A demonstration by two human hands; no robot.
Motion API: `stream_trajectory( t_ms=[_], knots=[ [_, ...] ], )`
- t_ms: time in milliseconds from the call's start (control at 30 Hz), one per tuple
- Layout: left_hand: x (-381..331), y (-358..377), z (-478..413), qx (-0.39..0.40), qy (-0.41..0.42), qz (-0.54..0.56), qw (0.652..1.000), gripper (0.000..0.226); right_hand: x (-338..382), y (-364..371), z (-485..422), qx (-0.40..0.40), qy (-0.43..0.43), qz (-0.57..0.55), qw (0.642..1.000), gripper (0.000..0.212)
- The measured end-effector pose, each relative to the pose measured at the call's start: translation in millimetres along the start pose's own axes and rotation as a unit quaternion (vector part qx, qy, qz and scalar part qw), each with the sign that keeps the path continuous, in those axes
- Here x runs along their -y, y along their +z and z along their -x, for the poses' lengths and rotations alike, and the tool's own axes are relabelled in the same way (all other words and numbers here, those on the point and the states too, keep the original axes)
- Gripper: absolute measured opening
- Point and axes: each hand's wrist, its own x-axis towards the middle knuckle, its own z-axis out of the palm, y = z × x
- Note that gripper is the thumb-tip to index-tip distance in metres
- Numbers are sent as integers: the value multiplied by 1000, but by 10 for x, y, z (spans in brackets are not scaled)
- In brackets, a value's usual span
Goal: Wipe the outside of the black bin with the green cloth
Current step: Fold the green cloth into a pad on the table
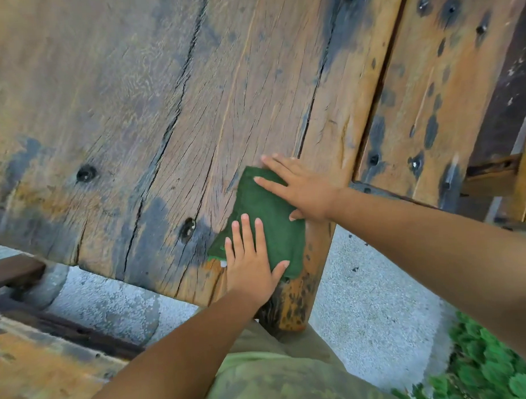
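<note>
Green cloth (265, 217) lies folded flat on the near right corner of the weathered wooden surface (133, 99), its near edge close to the surface's lip above a post-like leg (298, 302).

Both hands are on the cloth, neither gripping. Left hand (252, 268) lies palm down on the near end, fingers straight and spread. Right hand (303, 189) lies palm down on the far end, fingers straight, 1 or 2 fingertips reaching past the cloth onto bare wood. Released hands, pressing rather than grasping.

Black bin: not in view anywhere. Its position cannot be told.

Around: a 2nd wooden plank structure (431, 89) to the right across a narrow gap, pale gritty floor (363, 300) below, green leaves (494, 367) at near right.

Step, as judged: cloth being smoothed or folded into a pad. Wiping of the bin not yet begun.

Next move calls for: 1 hand to close round the folded cloth and lift it without letting the fold fall open, then a turn to find the bin and bring the pad flat against its outer wall.
</note>
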Motion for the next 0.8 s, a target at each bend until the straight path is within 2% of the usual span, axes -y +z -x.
stream_trajectory(
  t_ms=[100, 167, 300, 367, 467, 533, 667, 800],
  knots=[
    [60, -197, -43, 24, 8, -14, 1000, 93, -97, 8, 249, -31, 127, -95, 987, 98],
    [186, -408, -171, 7, 37, -4, 999, 74, -149, -28, 360, -62, 208, -157, 963, 82],
    [479, -870, -677, 16, 88, 114, 989, 31, -72, -45, 373, -107, 339, -263, 897, 52],
    [536, -1055, -921, 4, 90, 148, 985, 24, 21, -28, 302, -105, 359, -325, 868, 41],
    [520, -1217, -1247, -15, 105, 149, 983, 16, 167, 19, 189, -120, 380, -349, 848, 36],
    [475, -1252, -1416, -4, 132, 142, 981, 26, 234, 72, 151, -125, 400, -348, 838, 35],
    [348, -1234, -1581, 41, 226, 66, 971, 39, 282, 198, 124, -88, 413, -359, 833, 32],
    [301, -1205, -1632, 77, 248, 25, 965, 35, 273, 228, 143, -81, 399, -358, 840, 21]
  ],
)
